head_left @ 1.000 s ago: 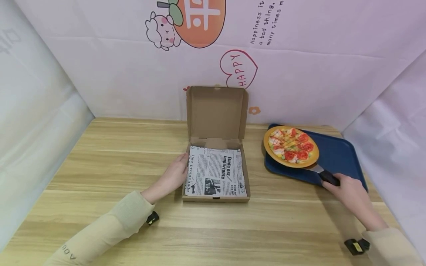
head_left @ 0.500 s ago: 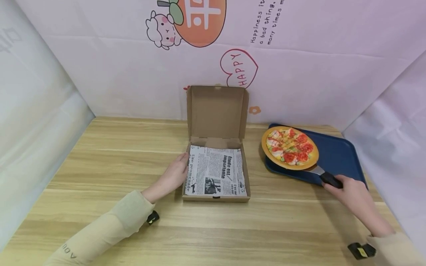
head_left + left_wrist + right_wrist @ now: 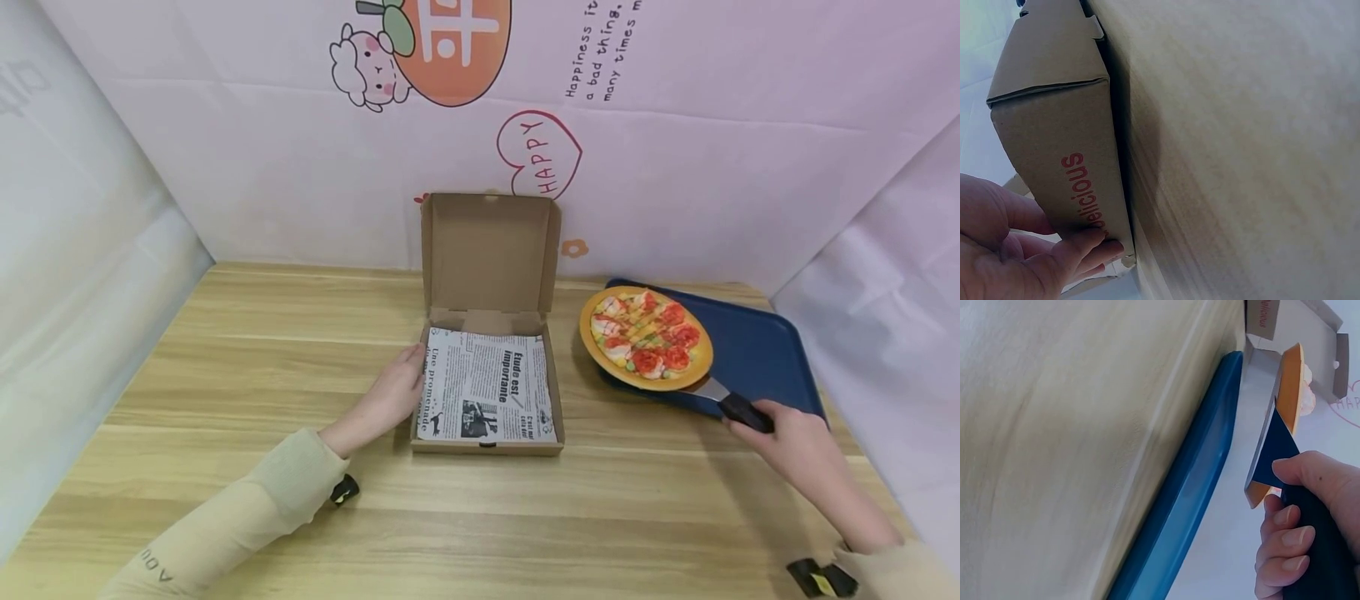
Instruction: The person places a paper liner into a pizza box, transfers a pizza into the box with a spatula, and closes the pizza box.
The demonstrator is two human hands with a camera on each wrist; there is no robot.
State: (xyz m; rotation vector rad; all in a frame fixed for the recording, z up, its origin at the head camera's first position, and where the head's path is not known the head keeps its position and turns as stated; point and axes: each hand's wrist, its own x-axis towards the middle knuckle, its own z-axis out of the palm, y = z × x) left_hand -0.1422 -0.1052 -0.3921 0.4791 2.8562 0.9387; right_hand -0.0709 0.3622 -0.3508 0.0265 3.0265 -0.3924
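My right hand (image 3: pixel 798 442) grips the black handle of a pizza spatula (image 3: pixel 745 412), thumb laid along its top. A round pizza (image 3: pixel 648 337) with red and white toppings and an orange crust rides on the blade, which is mostly hidden beneath it. In the right wrist view the pizza (image 3: pixel 1294 387) is raised above the blue tray (image 3: pixel 1191 487), with a gap between. My left hand (image 3: pixel 386 396) pinches the left side wall of an open cardboard pizza box (image 3: pixel 487 448); in the left wrist view its fingers (image 3: pixel 1079 247) straddle that wall. Newsprint-patterned paper (image 3: pixel 487 387) lines the box.
The box lid (image 3: pixel 489 254) stands upright at the back, close to the printed cloth backdrop (image 3: pixel 300 183). The tray (image 3: pixel 757 333) lies at the right rear of the wooden table (image 3: pixel 480 525). White cloth sides (image 3: pixel 900 292) bound the table left and right.
The pizza on the spatula has shifted slightly left and toward me, over the tray's left edge. My right hand has moved a little nearer me. Left hand and box stay put.
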